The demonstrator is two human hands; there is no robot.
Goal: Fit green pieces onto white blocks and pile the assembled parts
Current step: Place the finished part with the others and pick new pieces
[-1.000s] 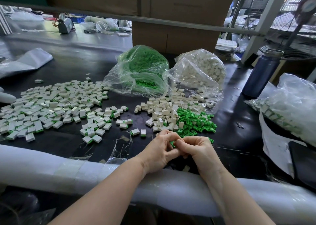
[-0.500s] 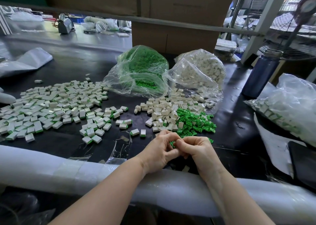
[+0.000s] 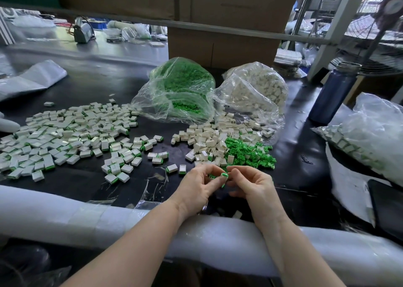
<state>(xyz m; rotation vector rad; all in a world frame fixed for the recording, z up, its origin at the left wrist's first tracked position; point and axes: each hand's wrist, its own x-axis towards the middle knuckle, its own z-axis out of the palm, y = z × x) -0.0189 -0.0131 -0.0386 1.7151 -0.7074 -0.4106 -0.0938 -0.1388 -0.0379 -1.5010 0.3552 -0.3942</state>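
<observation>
Head view, hands: the left hand (image 3: 197, 187) and the right hand (image 3: 254, 185) were close together over the near part of the table, fingers curled; the left fingers pinched a small green piece (image 3: 224, 175), and the right fingertips were at the same piece.
Task things: loose green pieces (image 3: 248, 151) lay just beyond the right hand, white blocks (image 3: 209, 137) just beyond both hands, and the pile of assembled parts (image 3: 65, 138) spread well to the left of the left hand.
Edges: a padded white roll (image 3: 87, 217) ran along the near table edge, under both forearms.
Open room: a bare dark strip of table (image 3: 76, 180) lay left of the left hand, between the roll and the pile; another bare part lay right of the right hand.
Bags: a clear bag of green pieces (image 3: 178, 92) and a clear bag of white blocks (image 3: 255, 90) stood further beyond the hands; another bag of parts (image 3: 370, 134) lay far right.
Writing: I could not read any label or brand.
Surface: black and glossy, with scraps of clear film near the left hand.
Room: a blue bottle (image 3: 333, 92) stood far right, and a cardboard box (image 3: 220, 40) behind the bags.
</observation>
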